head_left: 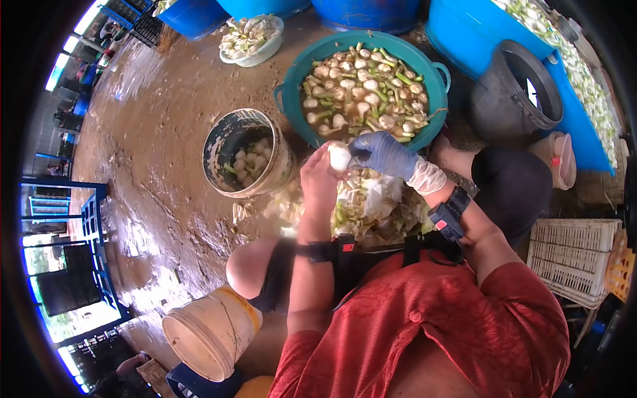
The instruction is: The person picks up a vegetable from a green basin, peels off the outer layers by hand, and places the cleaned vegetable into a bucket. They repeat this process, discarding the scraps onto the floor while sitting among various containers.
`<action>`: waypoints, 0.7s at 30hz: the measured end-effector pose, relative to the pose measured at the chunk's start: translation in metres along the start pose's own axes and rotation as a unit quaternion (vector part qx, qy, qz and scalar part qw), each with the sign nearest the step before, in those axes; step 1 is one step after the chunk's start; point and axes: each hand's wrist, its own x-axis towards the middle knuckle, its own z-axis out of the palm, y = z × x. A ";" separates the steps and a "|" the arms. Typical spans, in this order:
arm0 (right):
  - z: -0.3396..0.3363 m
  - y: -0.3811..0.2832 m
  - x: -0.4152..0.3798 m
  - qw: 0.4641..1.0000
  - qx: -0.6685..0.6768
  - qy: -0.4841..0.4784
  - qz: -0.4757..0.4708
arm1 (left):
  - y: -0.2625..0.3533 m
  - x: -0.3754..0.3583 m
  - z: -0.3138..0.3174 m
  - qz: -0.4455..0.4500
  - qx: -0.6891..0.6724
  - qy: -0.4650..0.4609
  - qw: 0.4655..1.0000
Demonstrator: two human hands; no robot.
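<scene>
A pale, round garlic bulb [339, 158] is held in the bare fingers of my left hand [320, 178]. My right hand [383, 154], in a blue-grey glove, is closed right beside the bulb; whatever its fingertips pinch is hidden. Beyond both hands stands a wide green tub [292, 79] of murky water with bulbs and cut green stalks floating in it. To the left is a dirt-streaked bucket [282, 162] with several bulbs at its bottom. Below my hands lies a heap of peelings and leaf scraps [375, 205].
Wet, muddy floor [152, 119] stretches to the left. A small basin [255, 58] heaped with scraps is at the back. A black bucket [494, 99] and a blue container [584, 126] stand right, above a white crate [570, 255]. A cream bucket [212, 331] lies near my knee.
</scene>
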 end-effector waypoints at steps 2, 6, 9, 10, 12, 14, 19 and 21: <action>0.005 0.003 0.004 0.995 -0.104 -0.009 -0.006 | 0.003 -0.004 0.006 -0.001 0.008 0.052 0.999; -0.007 0.005 -0.010 0.986 -0.164 -0.025 0.015 | -0.019 -0.009 0.022 0.015 0.150 0.039 0.988; -0.008 0.005 -0.010 0.977 -0.201 -0.058 0.036 | -0.017 -0.006 0.014 0.020 0.233 0.016 0.972; -0.004 0.012 -0.011 0.982 -0.186 -0.040 0.015 | -0.017 -0.006 0.013 0.019 0.235 0.017 0.972; 0.002 0.017 -0.013 0.985 -0.170 -0.022 -0.005 | -0.018 -0.006 0.013 0.049 0.240 0.024 0.969; 0.009 0.018 -0.015 0.984 -0.173 0.008 0.034 | -0.024 -0.001 0.007 0.077 0.267 0.029 0.960; 0.019 0.030 -0.021 0.994 -0.055 0.008 0.098 | -0.015 -0.004 0.007 0.100 0.346 0.003 0.933; 0.021 0.032 -0.029 0.993 -0.051 -0.002 0.106 | -0.009 -0.010 0.008 0.124 0.330 -0.050 0.934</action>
